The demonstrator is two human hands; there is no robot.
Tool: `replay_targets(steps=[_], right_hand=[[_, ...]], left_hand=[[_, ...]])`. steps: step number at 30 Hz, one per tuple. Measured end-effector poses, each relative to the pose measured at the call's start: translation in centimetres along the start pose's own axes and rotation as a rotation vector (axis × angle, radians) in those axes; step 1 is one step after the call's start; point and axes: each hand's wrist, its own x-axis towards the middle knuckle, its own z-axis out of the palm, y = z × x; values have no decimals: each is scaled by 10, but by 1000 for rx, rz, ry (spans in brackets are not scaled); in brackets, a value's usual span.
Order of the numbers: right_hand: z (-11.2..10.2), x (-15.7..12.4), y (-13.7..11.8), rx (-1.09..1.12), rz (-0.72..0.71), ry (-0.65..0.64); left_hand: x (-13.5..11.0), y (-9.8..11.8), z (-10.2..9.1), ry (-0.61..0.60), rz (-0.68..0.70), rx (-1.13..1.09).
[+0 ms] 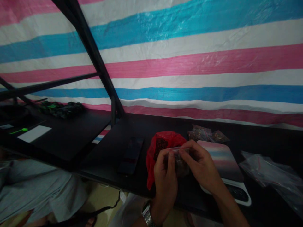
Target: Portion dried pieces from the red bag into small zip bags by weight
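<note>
My left hand (165, 178) and my right hand (201, 165) meet over the black table (142, 126), both pinching the top edge of a small clear plastic bag (178, 157) with dark contents. The fingers of both hands are closed on its upper strip. Just behind and left of my hands lies a red plastic bag (163, 145) holding dark bits. A wristwatch (147, 214) sits on my left wrist.
A dark phone (131, 154) lies flat to the left of the red bag. A shiny flat scale (224, 164) sits right of my hands, with small filled bags (207, 135) behind it and empty clear bags (272, 173) far right. A striped tarp (189, 63) hangs behind.
</note>
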Motion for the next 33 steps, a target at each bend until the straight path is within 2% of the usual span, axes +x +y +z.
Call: replay_targets(steps=[4, 10, 14, 18, 27, 30, 33], right_hand=[[1, 2, 1, 21, 30, -94], [4, 4, -1, 28, -33, -43], [6, 2, -2, 69, -15, -96], [6, 0, -2, 64, -59, -110], [9, -1, -5, 111, -19, -156], [9, -2, -10, 86, -16, -128], [-7, -3, -17, 45, 20, -100]], left_hand=[[2, -3, -4, -9, 26, 11], [4, -5, -5, -46, 73, -31], [4, -5, -7, -35, 140, -32], [4, -4, -12, -42, 231, 13], [5, -2, -21, -50, 295, 119], [4, -1, -22, -94, 285, 152], [0, 1, -20, -186, 262, 149]])
